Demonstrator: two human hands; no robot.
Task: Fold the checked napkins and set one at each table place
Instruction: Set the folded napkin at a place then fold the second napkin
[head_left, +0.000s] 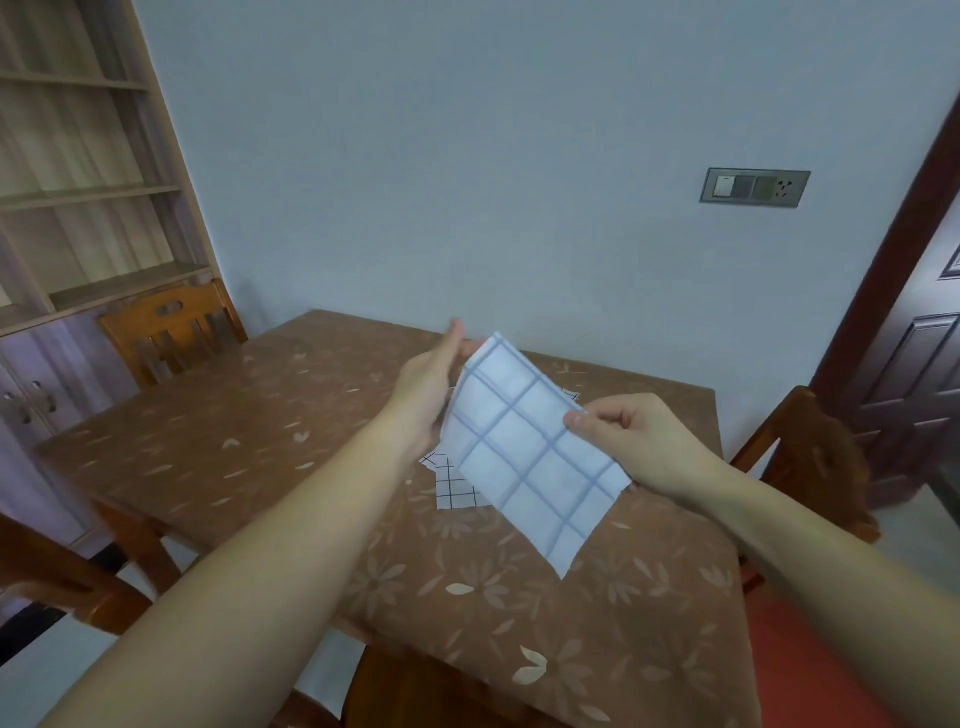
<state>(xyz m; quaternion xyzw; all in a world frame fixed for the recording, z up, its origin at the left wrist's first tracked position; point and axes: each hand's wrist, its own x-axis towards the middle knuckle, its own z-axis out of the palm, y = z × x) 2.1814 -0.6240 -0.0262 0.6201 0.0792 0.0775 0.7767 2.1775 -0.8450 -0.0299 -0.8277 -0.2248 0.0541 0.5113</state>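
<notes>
The held blue checked napkin (524, 452) covers most of the black-checked napkins (454, 480) lying on the bench (234, 415), so their number cannot be told. The left hand (426, 384) blurs at its fingertips. The right edge cuts off the door (914, 374), the left edge the shelf unit (78, 182).

- You have one view, worn on your head; it looks forward and down along your own forearms onto the worktop (234, 441).
- It sits close in: your left grip (431, 384) and right grip (623, 436) fill the middle of the frame, with the checked napkin (530, 457) between them, above the worktop.
- The lens is wide, so lines lean and bend towards the edges, as on the shelf unit (78, 182) at left and the door frame (893, 260) at right.
- The upper half faces the wall (467, 156) behind the worktop, with the switch panel (754, 188) at upper right.
- Chairs show at the frame's sides.
</notes>
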